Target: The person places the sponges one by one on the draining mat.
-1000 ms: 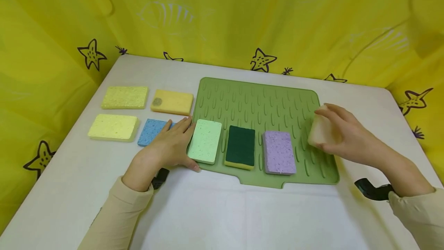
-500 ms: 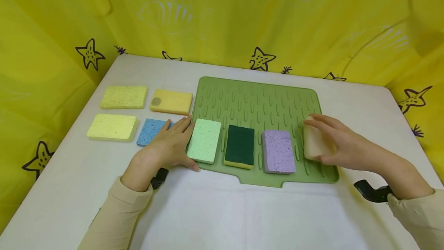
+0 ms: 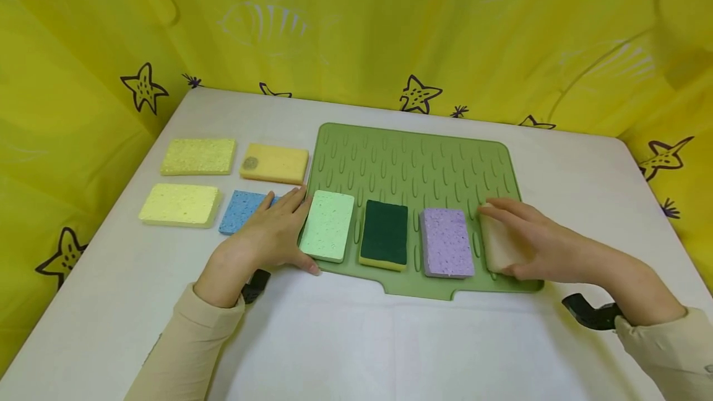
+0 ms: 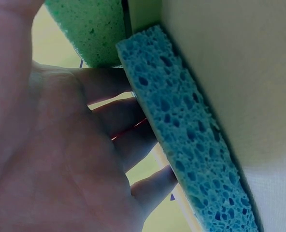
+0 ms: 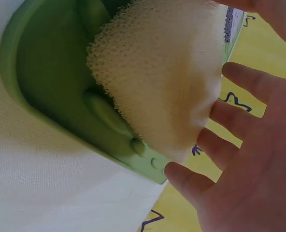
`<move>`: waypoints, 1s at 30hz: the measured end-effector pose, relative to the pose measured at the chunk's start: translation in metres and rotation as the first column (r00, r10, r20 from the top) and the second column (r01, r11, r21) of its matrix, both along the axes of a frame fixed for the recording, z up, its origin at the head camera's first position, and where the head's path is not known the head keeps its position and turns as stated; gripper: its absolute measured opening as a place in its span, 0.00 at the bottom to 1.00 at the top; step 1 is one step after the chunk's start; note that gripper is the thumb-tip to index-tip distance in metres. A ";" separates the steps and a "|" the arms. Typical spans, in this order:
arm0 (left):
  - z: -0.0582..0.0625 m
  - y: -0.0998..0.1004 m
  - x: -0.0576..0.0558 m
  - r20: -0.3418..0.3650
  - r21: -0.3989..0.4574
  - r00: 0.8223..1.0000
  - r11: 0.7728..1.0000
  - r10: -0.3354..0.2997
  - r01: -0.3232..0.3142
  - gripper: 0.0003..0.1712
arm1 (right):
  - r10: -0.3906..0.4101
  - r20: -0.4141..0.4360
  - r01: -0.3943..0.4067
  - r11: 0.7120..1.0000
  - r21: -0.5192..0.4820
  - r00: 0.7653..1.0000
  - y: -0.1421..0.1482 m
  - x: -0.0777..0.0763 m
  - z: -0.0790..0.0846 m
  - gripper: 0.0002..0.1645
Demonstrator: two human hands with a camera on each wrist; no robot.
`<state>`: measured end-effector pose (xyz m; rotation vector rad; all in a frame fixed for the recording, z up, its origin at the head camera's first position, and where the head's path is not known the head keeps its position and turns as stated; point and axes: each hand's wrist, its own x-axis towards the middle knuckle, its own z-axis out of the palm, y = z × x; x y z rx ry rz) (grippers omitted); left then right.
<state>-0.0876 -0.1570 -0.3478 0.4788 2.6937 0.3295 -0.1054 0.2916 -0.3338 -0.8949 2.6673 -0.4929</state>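
My right hand (image 3: pixel 551 246) holds a cream sponge (image 3: pixel 494 241) between thumb and fingers, low over the right end of a green ridged mat (image 3: pixel 412 163). In the right wrist view, the fingertips lie along the upper face of that sponge (image 5: pixel 157 72); whether its underside touches the mat cannot be told. My left hand (image 3: pixel 259 240) rests with extended fingers over a blue sponge (image 3: pixel 239 210), its thumb by the mat's front left edge. The left wrist view shows those fingers reaching behind the blue sponge's near side (image 4: pixel 181 130).
Along the mat's front lie a mint sponge (image 3: pixel 328 226), a dark green scouring sponge (image 3: pixel 384 234) and a purple sponge (image 3: pixel 447 243). Left of the mat are two yellow sponges (image 3: pixel 198 156) and an orange-yellow sponge (image 3: pixel 275 163). A yellow curtain (image 3: pixel 356 23) surrounds the white table (image 3: pixel 345 345).
My right hand has brought the cream sponge leftward and toward the mat's front, closer to the purple sponge, and lower. The left hand has stayed in place.
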 end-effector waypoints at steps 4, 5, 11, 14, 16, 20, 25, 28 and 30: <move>-0.001 0.000 0.000 -0.001 -0.003 1.000 1.000 -0.002 0.002 0.76 | 0.010 0.021 -0.010 1.000 0.004 1.000 0.000 0.001 0.000 0.59; -0.001 0.000 0.000 -0.001 -0.004 1.000 1.000 -0.002 0.002 0.76 | 0.012 0.029 -0.012 1.000 0.005 1.000 0.000 0.001 0.000 0.60; -0.002 0.000 -0.001 -0.003 -0.006 1.000 1.000 -0.004 0.004 0.76 | 0.012 0.092 -0.014 1.000 0.021 0.996 0.000 0.004 0.002 0.62; -0.002 0.000 0.000 0.000 -0.002 1.000 1.000 -0.001 0.001 0.76 | 0.017 0.096 -0.019 1.000 0.021 0.995 0.000 0.005 0.002 0.62; -0.002 0.000 0.000 0.000 0.003 1.000 1.000 0.001 -0.001 0.77 | 0.028 0.074 -0.029 1.000 0.009 0.997 0.001 0.005 0.000 0.62; -0.002 0.000 0.000 0.001 0.008 1.000 1.000 0.004 -0.004 0.77 | 0.041 0.051 -0.040 0.999 -0.013 0.998 0.001 0.004 -0.002 0.62; -0.001 -0.001 0.000 -0.002 -0.004 1.000 1.000 0.000 0.000 0.76 | 0.019 0.097 -0.018 1.000 -0.011 0.995 -0.001 0.004 0.000 0.63; -0.001 0.000 0.000 0.002 -0.009 1.000 1.000 0.000 0.000 0.76 | -0.014 0.128 0.017 1.000 -0.024 0.992 0.000 0.004 0.003 0.64; -0.001 0.000 0.000 0.007 -0.010 1.000 1.000 0.001 -0.001 0.76 | -0.048 0.135 0.053 0.998 -0.034 0.990 0.001 0.004 0.005 0.64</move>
